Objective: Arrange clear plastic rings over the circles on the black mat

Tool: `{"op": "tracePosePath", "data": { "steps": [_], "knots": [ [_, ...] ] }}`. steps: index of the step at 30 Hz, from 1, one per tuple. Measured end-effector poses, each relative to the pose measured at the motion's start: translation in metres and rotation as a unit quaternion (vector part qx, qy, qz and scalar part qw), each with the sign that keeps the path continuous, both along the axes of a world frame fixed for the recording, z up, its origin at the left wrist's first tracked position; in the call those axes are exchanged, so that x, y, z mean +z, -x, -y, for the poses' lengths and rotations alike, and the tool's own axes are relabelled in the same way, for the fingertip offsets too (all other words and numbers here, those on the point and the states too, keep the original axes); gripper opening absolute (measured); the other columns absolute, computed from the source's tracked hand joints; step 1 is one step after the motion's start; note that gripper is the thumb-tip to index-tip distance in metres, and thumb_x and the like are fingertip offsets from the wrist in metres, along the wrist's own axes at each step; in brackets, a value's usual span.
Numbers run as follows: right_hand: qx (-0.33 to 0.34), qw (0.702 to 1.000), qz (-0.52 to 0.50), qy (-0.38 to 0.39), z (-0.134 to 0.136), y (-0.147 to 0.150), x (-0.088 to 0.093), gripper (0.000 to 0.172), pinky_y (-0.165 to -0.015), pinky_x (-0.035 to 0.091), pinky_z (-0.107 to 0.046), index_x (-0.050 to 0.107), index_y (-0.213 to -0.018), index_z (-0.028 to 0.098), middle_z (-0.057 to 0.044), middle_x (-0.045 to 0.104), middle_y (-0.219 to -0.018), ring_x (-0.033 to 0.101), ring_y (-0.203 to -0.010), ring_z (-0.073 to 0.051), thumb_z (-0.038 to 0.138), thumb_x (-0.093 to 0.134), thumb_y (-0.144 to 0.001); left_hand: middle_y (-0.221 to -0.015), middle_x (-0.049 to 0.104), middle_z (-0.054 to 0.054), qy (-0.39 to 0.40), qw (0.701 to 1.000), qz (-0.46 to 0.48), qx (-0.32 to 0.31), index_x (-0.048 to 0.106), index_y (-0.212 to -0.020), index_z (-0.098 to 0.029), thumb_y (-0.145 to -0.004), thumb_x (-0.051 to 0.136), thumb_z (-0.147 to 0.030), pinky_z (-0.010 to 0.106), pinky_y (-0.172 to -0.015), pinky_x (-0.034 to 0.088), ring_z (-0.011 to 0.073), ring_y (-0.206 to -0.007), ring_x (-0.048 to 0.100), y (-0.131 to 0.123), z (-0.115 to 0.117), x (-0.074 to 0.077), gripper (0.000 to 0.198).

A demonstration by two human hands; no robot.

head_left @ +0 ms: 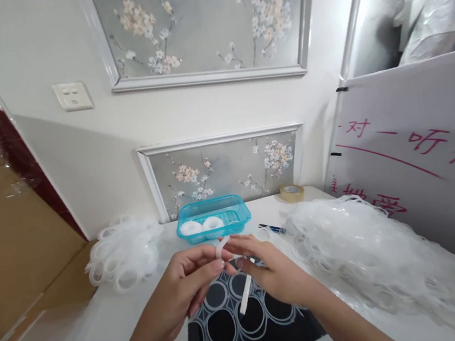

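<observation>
Both hands meet above a black mat (pixel 224 327), with a narrow white strip (pixel 222 246) between them. My left hand (pixel 190 278) is closed, thumb against fingers, and the strip bends over its fingertips. My right hand (pixel 269 267) curls in from the other side, its fingertips and thumb at the strip. A flat white length (pixel 246 295) slants down below the right thumb over the mat; whether it belongs to the same strip is hidden by the fingers. Linked translucent rings (pixel 222 330) lie in rows across the mat, beneath both hands.
Behind the hands stands a blue plastic basket (pixel 218 234) with two white rolls (pixel 212 223). Piles of translucent rings lie left (pixel 127 250) and right (pixel 363 242). Dark blue snips (pixel 273 228) and a tape roll (pixel 291 193) sit toward the wall. Cardboard (pixel 18 243) borders the left.
</observation>
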State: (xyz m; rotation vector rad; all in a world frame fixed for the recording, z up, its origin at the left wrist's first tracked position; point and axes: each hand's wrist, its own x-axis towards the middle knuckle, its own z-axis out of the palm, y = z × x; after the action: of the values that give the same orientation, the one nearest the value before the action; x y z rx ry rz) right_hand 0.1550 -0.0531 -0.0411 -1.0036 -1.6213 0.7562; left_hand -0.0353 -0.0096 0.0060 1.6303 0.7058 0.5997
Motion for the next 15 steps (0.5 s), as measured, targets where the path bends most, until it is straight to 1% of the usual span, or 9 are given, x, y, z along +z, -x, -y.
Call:
{"op": "tracePosePath", "data": {
  "steps": [2,5,7,8,10,11,13,14,15],
  "knots": [
    [0.005,0.999,-0.053,-0.009,-0.001,0.000,0.001,0.038,-0.110,0.027,-0.051,0.059,-0.123,0.031,-0.003,0.062,-0.125,0.047,-0.126,-0.024,0.021,0.053,-0.087,-0.087,0.068,0.005,-0.037,0.997,-0.063,-0.022,0.069,-0.102,-0.018,-0.083,0.060,-0.043,0.018,-0.036,0.019,0.0007,-0.037,0.029,0.000,0.000,0.004,0.032],
    [0.002,0.991,-0.132,0.000,0.001,0.002,0.003,0.032,-0.107,0.035,-0.046,0.064,-0.117,0.028,-0.005,0.065,-0.121,0.053,-0.121,-0.024,0.032,0.058,-0.086,-0.075,0.064,0.002,-0.112,0.985,-0.124,-0.037,0.071,-0.091,-0.017,-0.086,0.056,-0.041,0.019,-0.041,0.024,0.0046,-0.045,0.034,-0.007,0.004,0.000,0.029],
    [-0.007,0.978,-0.206,0.039,0.002,0.006,0.002,0.034,-0.097,0.045,-0.041,0.067,-0.113,0.025,-0.006,0.070,-0.109,0.062,-0.106,-0.023,0.036,0.065,-0.081,-0.065,0.057,0.000,-0.143,0.979,-0.138,-0.045,0.071,-0.085,-0.016,-0.088,0.052,-0.041,0.019,-0.043,0.024,0.0066,-0.048,0.035,-0.015,0.009,-0.006,0.031],
    [-0.010,0.966,-0.251,0.068,0.002,0.009,0.001,0.036,-0.087,0.051,-0.037,0.068,-0.112,0.023,-0.006,0.073,-0.102,0.066,-0.094,-0.020,0.037,0.068,-0.078,-0.061,0.054,-0.002,-0.150,0.976,-0.146,-0.052,0.071,-0.086,-0.017,-0.089,0.050,-0.041,0.019,-0.044,0.024,0.0073,-0.048,0.035,-0.019,0.012,-0.009,0.032],
    [-0.003,0.926,-0.354,0.129,0.000,0.013,-0.001,0.040,-0.068,0.054,-0.027,0.068,-0.111,0.021,-0.005,0.075,-0.090,0.066,-0.070,-0.014,0.036,0.073,-0.075,-0.058,0.052,-0.003,-0.165,0.970,-0.169,-0.059,0.070,-0.098,-0.019,-0.089,0.049,-0.041,0.020,-0.045,0.027,0.0088,-0.047,0.039,-0.024,0.019,-0.013,0.032],
    [0.006,0.898,-0.410,0.157,-0.002,0.014,-0.003,0.040,-0.062,0.054,-0.023,0.067,-0.112,0.020,-0.004,0.075,-0.087,0.065,-0.064,-0.011,0.035,0.073,-0.074,-0.061,0.055,-0.002,-0.182,0.966,-0.178,-0.051,0.068,-0.107,-0.021,-0.088,0.050,-0.041,0.021,-0.047,0.031,0.0100,-0.048,0.042,-0.025,0.023,-0.014,0.033],
    [0.023,0.832,-0.519,0.195,-0.009,0.012,-0.006,0.036,-0.060,0.054,-0.019,0.066,-0.110,0.020,-0.003,0.075,-0.088,0.066,-0.064,-0.009,0.030,0.072,-0.076,-0.079,0.065,0.001,-0.225,0.957,-0.182,-0.022,0.059,-0.124,-0.027,-0.085,0.055,-0.041,0.024,-0.057,0.040,0.0140,-0.058,0.052,-0.021,0.032,-0.012,0.041],
    [0.025,0.800,-0.563,0.207,-0.014,0.010,-0.008,0.031,-0.062,0.055,-0.018,0.066,-0.107,0.019,-0.003,0.075,-0.089,0.068,-0.069,-0.009,0.028,0.071,-0.078,-0.095,0.067,0.003,-0.235,0.957,-0.172,-0.011,0.056,-0.128,-0.030,-0.083,0.059,-0.041,0.027,-0.064,0.044,0.0172,-0.068,0.057,-0.017,0.038,-0.012,0.046],
    [0.022,0.773,-0.597,0.214,-0.019,0.007,-0.010,0.024,-0.065,0.056,-0.017,0.066,-0.103,0.018,-0.003,0.074,-0.091,0.069,-0.075,-0.010,0.027,0.069,-0.080,-0.109,0.065,0.004,-0.224,0.963,-0.151,-0.008,0.055,-0.128,-0.033,-0.081,0.062,-0.041,0.030,-0.071,0.046,0.0208,-0.081,0.060,-0.012,0.044,-0.012,0.048]
  ]
}}
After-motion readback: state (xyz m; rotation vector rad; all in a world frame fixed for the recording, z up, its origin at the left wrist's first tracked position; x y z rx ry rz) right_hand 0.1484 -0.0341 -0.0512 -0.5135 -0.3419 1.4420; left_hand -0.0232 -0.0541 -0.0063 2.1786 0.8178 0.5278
